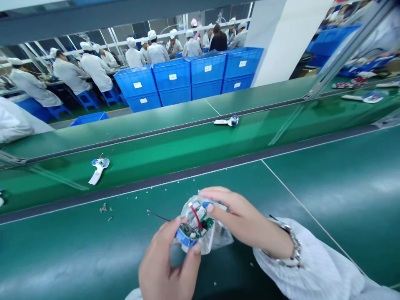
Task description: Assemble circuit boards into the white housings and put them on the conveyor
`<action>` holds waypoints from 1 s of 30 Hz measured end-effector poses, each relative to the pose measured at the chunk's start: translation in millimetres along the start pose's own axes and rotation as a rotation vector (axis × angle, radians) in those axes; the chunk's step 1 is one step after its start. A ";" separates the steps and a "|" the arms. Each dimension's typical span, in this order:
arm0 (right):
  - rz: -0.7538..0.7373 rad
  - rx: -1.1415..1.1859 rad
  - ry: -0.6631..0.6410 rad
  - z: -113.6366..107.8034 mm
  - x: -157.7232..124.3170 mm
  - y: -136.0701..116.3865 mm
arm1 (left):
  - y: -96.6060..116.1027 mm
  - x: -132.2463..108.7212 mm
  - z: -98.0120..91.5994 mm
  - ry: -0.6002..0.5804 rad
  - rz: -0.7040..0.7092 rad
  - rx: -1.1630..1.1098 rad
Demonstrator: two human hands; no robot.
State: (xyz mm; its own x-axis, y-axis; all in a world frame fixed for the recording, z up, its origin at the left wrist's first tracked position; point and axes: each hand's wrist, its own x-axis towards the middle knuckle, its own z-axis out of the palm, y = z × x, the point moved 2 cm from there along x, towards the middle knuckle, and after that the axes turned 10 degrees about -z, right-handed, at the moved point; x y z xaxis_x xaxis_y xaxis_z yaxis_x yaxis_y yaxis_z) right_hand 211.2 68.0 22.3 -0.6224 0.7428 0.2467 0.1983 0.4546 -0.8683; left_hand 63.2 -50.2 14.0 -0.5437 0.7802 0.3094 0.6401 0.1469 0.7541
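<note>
Head view: a circuit board (203,225) with a red wire sits inside a clear plastic bag (220,239), held over a green conveyor belt (315,233). The left hand (168,264) pinches the bag between thumb and fingers; the right hand (240,218) curves across its top. Blue-and-white plastic parts (99,168) lie on the belt beyond.

Bagged circuit board (196,227) over near conveyor belt (312,200), moulded parts (226,121) on farther belt (156,154), stacked crates (171,79) behind, workers (93,71) beyond

Circuit board (208,223) partly hidden by plastic bag (222,238); components (187,230) too small.
</note>
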 end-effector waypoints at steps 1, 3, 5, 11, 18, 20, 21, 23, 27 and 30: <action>-0.025 0.030 -0.060 4.5 0.5 -3.9 | 2.1 -0.4 0.5 -0.001 0.037 0.023; -0.058 0.080 -0.140 12.8 2.3 -11.8 | 5.3 -1.4 1.9 -0.013 0.098 0.062; -0.045 0.113 -0.140 18.3 3.9 -16.7 | 6.8 -2.7 3.8 -0.031 0.139 0.067; -0.137 0.007 0.279 19.9 -1.0 -21.1 | 3.4 -0.3 10.1 -0.038 0.115 0.056; -0.342 0.037 0.103 12.2 0.0 -36.0 | 1.8 10.2 3.9 -0.223 0.012 -0.242; -0.387 0.033 -0.008 8.9 2.9 -38.6 | 2.5 8.0 1.8 -0.246 -0.114 -0.326; -0.403 0.027 -0.054 7.6 4.1 -39.4 | 3.5 6.4 1.4 -0.263 -0.147 -0.357; -0.416 0.004 -0.134 5.9 5.5 -40.5 | 5.8 3.8 1.2 -0.296 -0.182 -0.406; -0.424 0.007 -0.243 2.5 5.7 -43.0 | 8.1 3.6 0.8 -0.352 -0.194 -0.465; -0.428 0.014 -0.278 -0.7 6.1 -44.4 | 8.4 5.8 -0.3 -0.384 -0.192 -0.483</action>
State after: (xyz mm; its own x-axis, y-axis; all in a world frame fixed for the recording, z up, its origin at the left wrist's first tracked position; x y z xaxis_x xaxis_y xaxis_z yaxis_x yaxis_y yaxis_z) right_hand 199.1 52.7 62.7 -0.8240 0.3313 0.4596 -0.1278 0.6815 -0.7206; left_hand 65.3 -44.6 22.2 -0.3340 0.9424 -0.0182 0.1856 0.0847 0.9790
